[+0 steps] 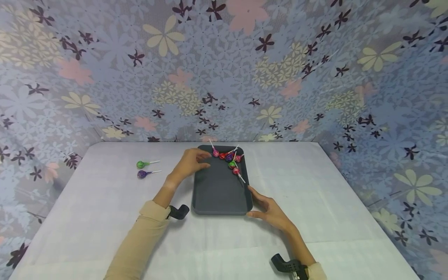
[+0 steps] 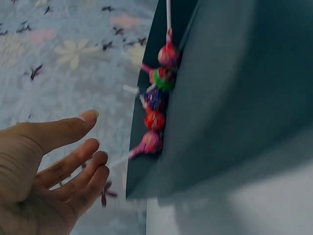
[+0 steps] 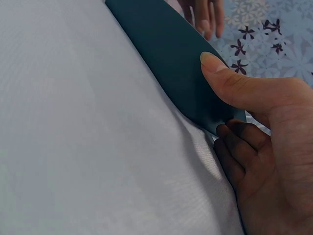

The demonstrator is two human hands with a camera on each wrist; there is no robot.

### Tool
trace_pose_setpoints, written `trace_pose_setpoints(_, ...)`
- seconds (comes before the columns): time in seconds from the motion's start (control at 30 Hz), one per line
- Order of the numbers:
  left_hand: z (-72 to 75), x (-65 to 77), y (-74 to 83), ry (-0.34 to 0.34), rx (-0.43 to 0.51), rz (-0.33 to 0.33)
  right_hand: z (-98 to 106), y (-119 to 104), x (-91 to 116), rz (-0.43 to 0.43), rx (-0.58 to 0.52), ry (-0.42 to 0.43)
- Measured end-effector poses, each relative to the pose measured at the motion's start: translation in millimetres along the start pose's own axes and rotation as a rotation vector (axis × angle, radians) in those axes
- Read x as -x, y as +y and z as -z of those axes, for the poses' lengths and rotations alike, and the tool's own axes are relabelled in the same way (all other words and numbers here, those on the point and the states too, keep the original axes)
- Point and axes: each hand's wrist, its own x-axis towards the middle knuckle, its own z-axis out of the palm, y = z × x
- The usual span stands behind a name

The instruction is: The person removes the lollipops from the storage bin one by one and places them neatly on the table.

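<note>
A dark grey rectangular tray lies on the table, with several wrapped lollipops along its far edge and far right corner. Among them are a pink lollipop at the far left, a purple lollipop, and a green lollipop. My left hand hovers by the tray's far left side, fingers loosely bent and nothing in them; the left wrist view shows the palm bare. At the near right corner, my right hand holds the tray, thumb on the front wall and fingers along the right side.
Left of the tray, a loose green lollipop and a loose purple lollipop lie with sticks pointing right. A white cloth covers the table. Flower-patterned fabric rises behind it and on both sides.
</note>
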Motion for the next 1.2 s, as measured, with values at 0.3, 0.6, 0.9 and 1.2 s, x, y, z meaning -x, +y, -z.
trace_pose_setpoints(0.3, -28.4, -19.7, 18.3, -0.131, -0.042, -0.026, 1, 0, 0, -0.004, 0.02, -0.001)
trace_pose_setpoints(0.6, -43.0, -30.7, 29.0, -0.204, -0.037, -0.036, 1, 1, 2, 0.018, -0.006, -0.011)
trace_pose_setpoints(0.9, -58.3, -43.5, 32.1, -0.265, -0.005, -0.092, 0, 5, 3, 0.04, -0.004, -0.007)
trace_pose_setpoints(1.2, -70.8, -47.3, 32.1, -0.292, -0.066, -0.064, 1, 2, 3, -0.009, -0.001, -0.002)
